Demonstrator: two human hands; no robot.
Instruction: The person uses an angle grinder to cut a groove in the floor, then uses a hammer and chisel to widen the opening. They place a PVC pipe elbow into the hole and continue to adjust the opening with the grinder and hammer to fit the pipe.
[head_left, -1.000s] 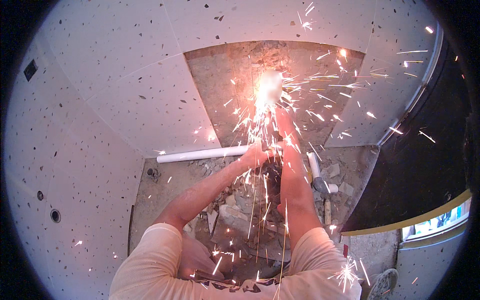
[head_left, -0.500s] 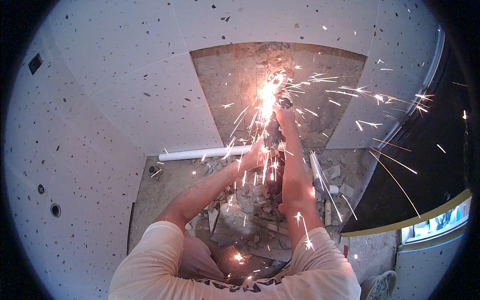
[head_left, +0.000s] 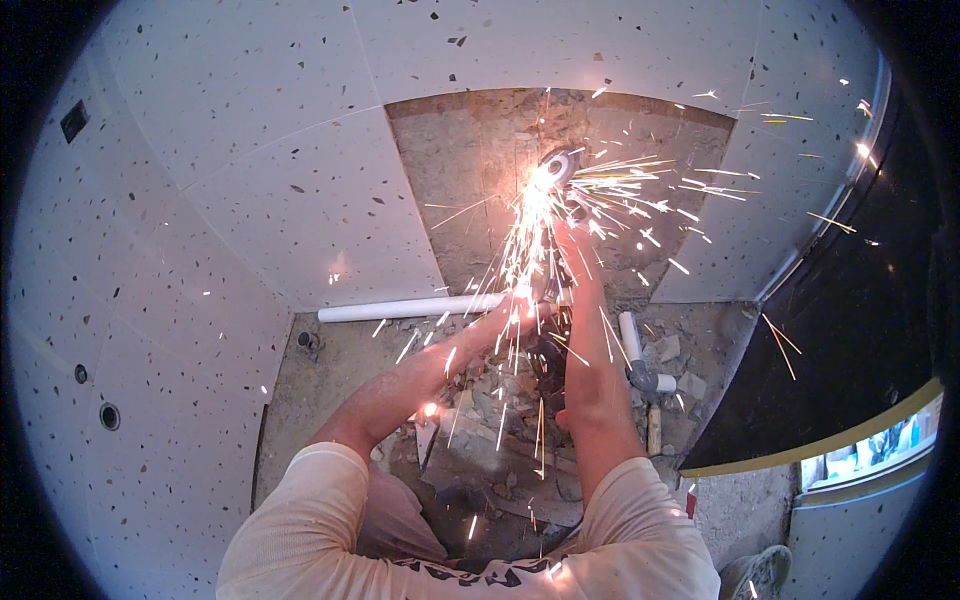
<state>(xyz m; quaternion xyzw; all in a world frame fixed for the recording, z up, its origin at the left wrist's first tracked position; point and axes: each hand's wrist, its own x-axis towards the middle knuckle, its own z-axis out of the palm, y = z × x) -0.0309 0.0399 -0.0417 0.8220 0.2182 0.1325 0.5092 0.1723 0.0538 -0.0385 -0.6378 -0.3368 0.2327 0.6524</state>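
Observation:
An angle grinder [head_left: 560, 165] has its disc against the bare grey patch of wall [head_left: 470, 180] where tiles are gone. A bright fan of sparks [head_left: 600, 195] sprays off the disc to the right and down over my arms. My right hand [head_left: 572, 235] is stretched forward and grips the grinder's body just below the disc. My left hand [head_left: 515, 310] is lower and closed around the tool's rear part, half hidden by sparks.
White speckled tiles [head_left: 250, 170] cover the wall left, above and right of the bare patch. A white pipe [head_left: 410, 307] lies along the wall's foot. Broken rubble [head_left: 500, 400] and a second white pipe with a grey elbow [head_left: 640, 365] lie on the floor. A dark panel [head_left: 850, 330] stands right.
The grinder has moved up and right on the bare wall. The sparks, which fell mostly downward, now fan out to the right. Both arms have stretched further forward.

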